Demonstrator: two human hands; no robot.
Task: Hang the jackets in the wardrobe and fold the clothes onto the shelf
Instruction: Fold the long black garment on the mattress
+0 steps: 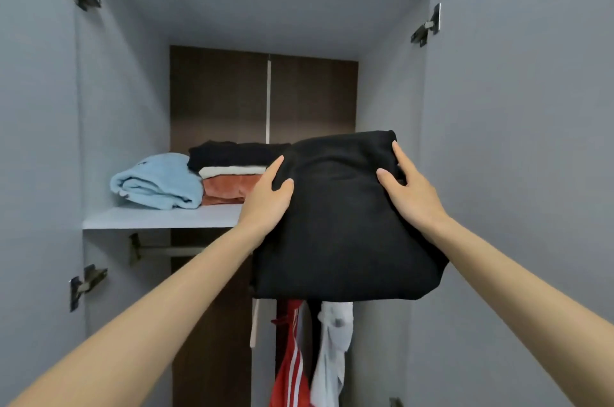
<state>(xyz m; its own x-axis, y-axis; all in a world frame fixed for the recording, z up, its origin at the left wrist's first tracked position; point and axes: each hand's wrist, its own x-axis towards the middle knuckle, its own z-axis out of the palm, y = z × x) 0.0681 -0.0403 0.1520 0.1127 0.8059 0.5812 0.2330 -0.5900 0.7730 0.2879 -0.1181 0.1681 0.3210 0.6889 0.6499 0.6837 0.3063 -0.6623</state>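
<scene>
Both hands hold a folded black garment (345, 227) up at shelf height, one on each side edge. The left hand (265, 199) clamps the left edge, thumb laid over the front and index finger stretched up along the side; its other fingers are hidden behind the cloth. The right hand (410, 189) mirrors it on the right edge, thumb over the front. The bundle's far end seems to reach over the right part of the shelf (159, 217), though whether it rests there cannot be told. Its near end juts well out past the shelf's front edge.

Just left of the left hand stands a stack of folded clothes (232, 170) — black on white on rust — with a pale blue garment (156, 182) beyond it. Pushed in at a slant, the bundle would likely knock that stack askew. Released too soon, it would probably tip off the front edge onto the red jacket (289, 370) and white garment (332, 350) hanging below the grip. A slackened right hand could let the folds slide open.

The garment looks thick, soft and matte — a plump rectangle with shallow creases across its face and rounded, slightly sagging lower corners.
</scene>
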